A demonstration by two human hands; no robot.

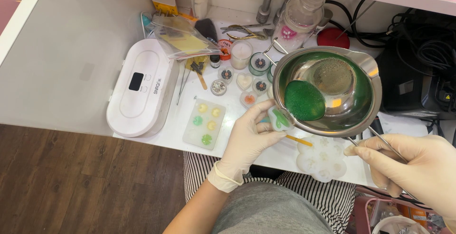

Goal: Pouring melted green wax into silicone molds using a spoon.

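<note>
Two gloved hands work over a white table [71, 63]. Nearest to the camera is the striped clothing of the person. The right hand [418, 172] is closed around the thin wire handle [380, 141] of a small steel pot [327, 91] and holds it tilted above the table. Inside the pot sits green liquid with a darker green lump. The left hand [249, 136] holds a small white mould [279, 119] between thumb and fingers, just under the lip of the pot; some green is already in it. Beside it lies a flat rectangular mould [205, 123] with yellow and green pieces, and a flower-shaped white mould [323, 158] lies below the pot. Further away stands a white lamp box [142, 89], then small jars [241, 54], a clear bottle [299, 18] and metal nippers [244, 32].
</note>
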